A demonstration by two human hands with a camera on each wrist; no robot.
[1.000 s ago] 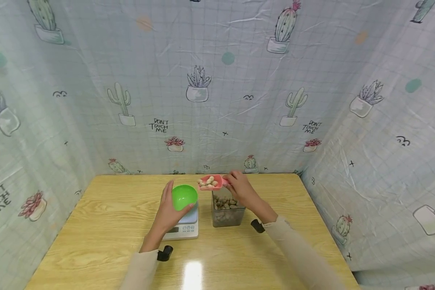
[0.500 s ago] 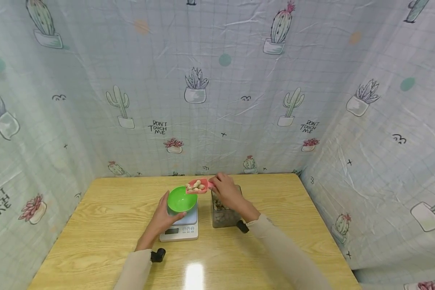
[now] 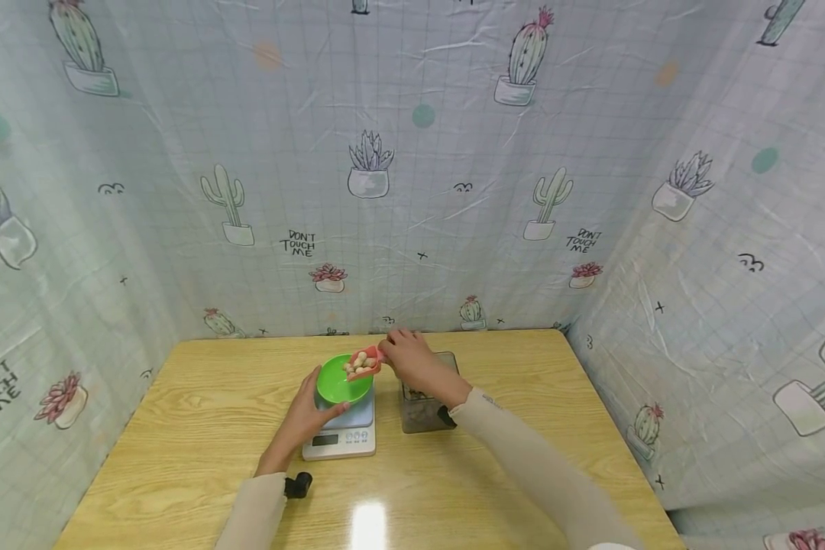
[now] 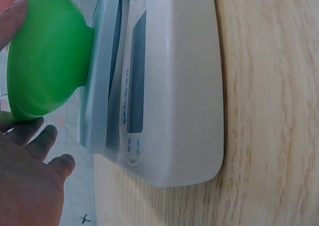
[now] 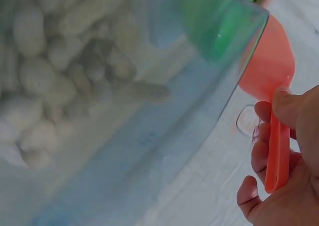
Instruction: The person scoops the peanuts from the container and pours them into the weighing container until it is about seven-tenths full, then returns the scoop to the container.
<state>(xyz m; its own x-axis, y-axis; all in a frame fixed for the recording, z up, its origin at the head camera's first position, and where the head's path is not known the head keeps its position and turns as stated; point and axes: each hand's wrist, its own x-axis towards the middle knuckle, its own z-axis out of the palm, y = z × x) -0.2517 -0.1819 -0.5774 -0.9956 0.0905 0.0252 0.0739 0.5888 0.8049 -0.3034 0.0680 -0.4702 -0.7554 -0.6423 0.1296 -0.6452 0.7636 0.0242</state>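
Note:
My left hand holds a green bowl, thumb at the near rim and fingers along its left side. In the left wrist view the bowl's base meets the platform of a white kitchen scale. My right hand grips a red scoop by its handle, with the thumb laid along it in the right wrist view. Several peanuts in their shells lie in the scoop, whose front end is over the right part of the bowl, tilted down towards it.
A see-through square bin holding peanuts stands right of the scale, partly under my right forearm. The wooden table ends at a cactus-print curtain at the back and sides.
My right hand has carried the loaded scoop left from above the bin to over the bowl, and its front end has tipped down. My left hand and the bowl have come slightly lower.

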